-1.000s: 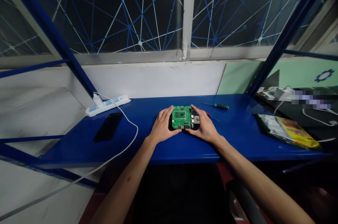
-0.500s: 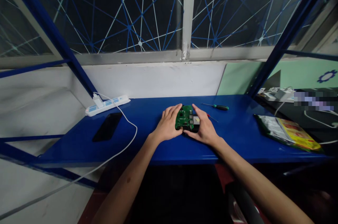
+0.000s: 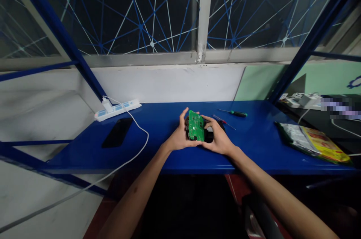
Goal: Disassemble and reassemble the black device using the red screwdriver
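Observation:
My left hand (image 3: 177, 137) grips a green circuit board (image 3: 195, 130), thumb under its lower edge and fingers along its left side; the board is tilted up on edge. My right hand (image 3: 218, 137) is closed round a black casing (image 3: 210, 135) that sits on the blue shelf (image 3: 158, 148) just right of the board, with a finger touching the board's right edge. Both hands are at the middle of the shelf.
A green-handled screwdriver (image 3: 235, 112) and a thin red-tipped tool (image 3: 224, 121) lie behind my right hand. A black phone (image 3: 117, 137) and a white power strip (image 3: 117, 107) with a white cable (image 3: 135, 156) are at the left. A printed packet (image 3: 313, 142) lies right.
The circuit board, flat inside the black casing a second ago, has been lifted by my left hand and tilted up on edge. My right hand has stayed on the casing.

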{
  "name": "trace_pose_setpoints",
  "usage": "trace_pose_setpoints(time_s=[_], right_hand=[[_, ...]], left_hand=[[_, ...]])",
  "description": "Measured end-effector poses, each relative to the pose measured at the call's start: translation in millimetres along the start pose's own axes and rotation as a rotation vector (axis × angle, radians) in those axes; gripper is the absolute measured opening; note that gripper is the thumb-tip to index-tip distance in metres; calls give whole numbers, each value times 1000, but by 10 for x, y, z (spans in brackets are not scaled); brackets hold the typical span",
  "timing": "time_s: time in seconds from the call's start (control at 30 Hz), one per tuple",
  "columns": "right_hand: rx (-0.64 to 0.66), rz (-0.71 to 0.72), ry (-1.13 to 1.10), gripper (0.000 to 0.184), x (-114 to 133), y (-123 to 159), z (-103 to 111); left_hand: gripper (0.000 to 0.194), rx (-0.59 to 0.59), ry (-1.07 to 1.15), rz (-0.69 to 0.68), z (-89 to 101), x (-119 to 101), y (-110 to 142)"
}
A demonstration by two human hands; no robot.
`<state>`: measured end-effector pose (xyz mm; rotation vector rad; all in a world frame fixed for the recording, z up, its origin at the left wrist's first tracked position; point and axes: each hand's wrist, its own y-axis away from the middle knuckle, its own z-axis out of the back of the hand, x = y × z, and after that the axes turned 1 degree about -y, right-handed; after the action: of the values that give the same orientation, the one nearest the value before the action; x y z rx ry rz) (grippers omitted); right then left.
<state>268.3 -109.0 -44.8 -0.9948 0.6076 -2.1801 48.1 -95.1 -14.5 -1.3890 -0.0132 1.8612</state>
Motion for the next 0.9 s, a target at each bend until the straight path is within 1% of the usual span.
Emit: trace_pose_setpoints(time_s=[0.07,0.13,0.2,0.23,0.3,0.33,0.4,0.47,0.57,0.67,0.9], right_hand=[[-24,-11,-15,60,-6,3,-13],[-60,-34,-13,70,-12,-1,-27],[-109,-55,-8,79,-26,-10,-40],[-129,-62,-7,82,-38,-15,-45],[-143,-66,4,86,-65,-21,-49],[-141,-67,14,87,-80,-22,-46],[-134,-69,40,90,-102,-19,-33],[-130,-66,60,92,-114,-15,-12],[-116,-45,75,95,-120,-13,13],[-93,-40,72,97,-128,-13,19],[-56,-143,26,101,-125,0,15]], left_hand=[[130,-3,-8,-1,18,28,25],[129,-49,-54,6,43,83,49],[128,-156,-134,13,67,167,70],[127,-230,-190,16,76,215,79],[117,-333,-309,27,86,306,94],[108,-353,-376,34,89,342,99],[93,-356,-490,37,88,390,110],[85,-332,-569,28,85,408,125],[81,-307,-630,20,74,405,158],[77,-313,-661,16,57,399,190],[71,-330,-702,-5,37,386,197]])
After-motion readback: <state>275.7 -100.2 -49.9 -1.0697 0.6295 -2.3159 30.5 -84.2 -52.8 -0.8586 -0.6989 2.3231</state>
